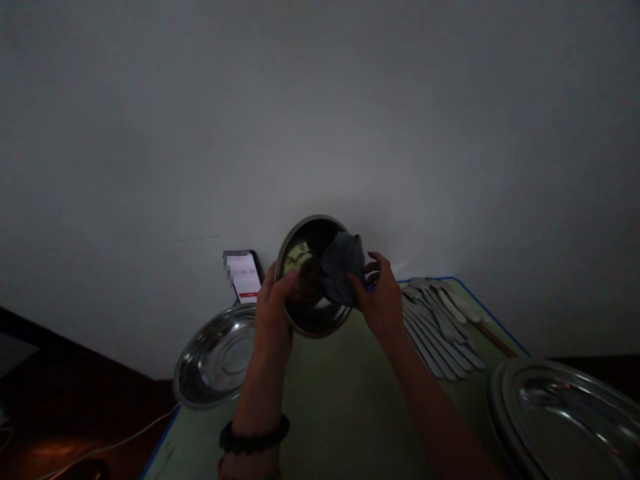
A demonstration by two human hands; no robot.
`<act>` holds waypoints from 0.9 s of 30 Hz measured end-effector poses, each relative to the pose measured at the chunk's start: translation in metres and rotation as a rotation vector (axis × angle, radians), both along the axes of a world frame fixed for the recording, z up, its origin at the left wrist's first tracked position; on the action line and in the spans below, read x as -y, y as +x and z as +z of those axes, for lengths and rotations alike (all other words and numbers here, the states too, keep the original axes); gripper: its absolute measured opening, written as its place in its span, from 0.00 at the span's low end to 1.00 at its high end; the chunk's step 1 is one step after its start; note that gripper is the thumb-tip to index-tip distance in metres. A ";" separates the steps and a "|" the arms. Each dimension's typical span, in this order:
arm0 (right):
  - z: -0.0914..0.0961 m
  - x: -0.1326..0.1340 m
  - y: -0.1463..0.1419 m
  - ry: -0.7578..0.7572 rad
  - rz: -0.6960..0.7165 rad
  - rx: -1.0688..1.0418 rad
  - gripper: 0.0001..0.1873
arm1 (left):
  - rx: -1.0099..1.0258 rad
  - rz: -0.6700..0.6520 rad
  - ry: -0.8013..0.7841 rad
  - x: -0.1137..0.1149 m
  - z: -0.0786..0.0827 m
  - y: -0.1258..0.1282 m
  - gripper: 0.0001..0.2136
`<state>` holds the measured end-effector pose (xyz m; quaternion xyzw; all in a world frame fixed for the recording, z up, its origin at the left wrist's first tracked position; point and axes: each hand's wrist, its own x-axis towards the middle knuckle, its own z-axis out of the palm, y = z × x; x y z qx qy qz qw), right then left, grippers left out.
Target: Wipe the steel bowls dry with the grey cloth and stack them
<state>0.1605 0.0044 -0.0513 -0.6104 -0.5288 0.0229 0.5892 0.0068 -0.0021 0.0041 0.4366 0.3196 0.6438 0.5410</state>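
A shiny metal bowl [316, 317] is held up above the table, its hollow tilted toward me. My left hand [277, 300] grips its left rim, with the thumb over the inside. A dark grey cloth [343, 267] is pinched in my right hand [381, 293] and lies over the right rim and part of the bowl's inside. Some of my right fingers are behind the cloth and hidden. Just left of my left forearm, a wide metal basin [200, 363] rests on the table.
A phone [247, 273] with a lit screen leans against the wall [320, 120]. Several knives, spoons and forks [440, 333] lie fanned out at the right of the green table [335, 400]. Stacked oval metal trays [515, 400] stand at the front right. A white cable [125, 440] hangs at the left.
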 end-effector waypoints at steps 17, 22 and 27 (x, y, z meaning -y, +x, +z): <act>-0.013 0.003 -0.034 -0.017 0.079 0.153 0.26 | -0.097 -0.282 -0.135 0.001 -0.007 0.000 0.20; 0.006 0.018 -0.048 0.037 0.263 -0.047 0.20 | 0.025 -0.360 -0.356 -0.003 -0.012 -0.002 0.15; 0.023 0.028 -0.056 -0.046 0.728 -0.047 0.14 | 0.161 -0.144 -0.292 -0.009 -0.007 -0.006 0.10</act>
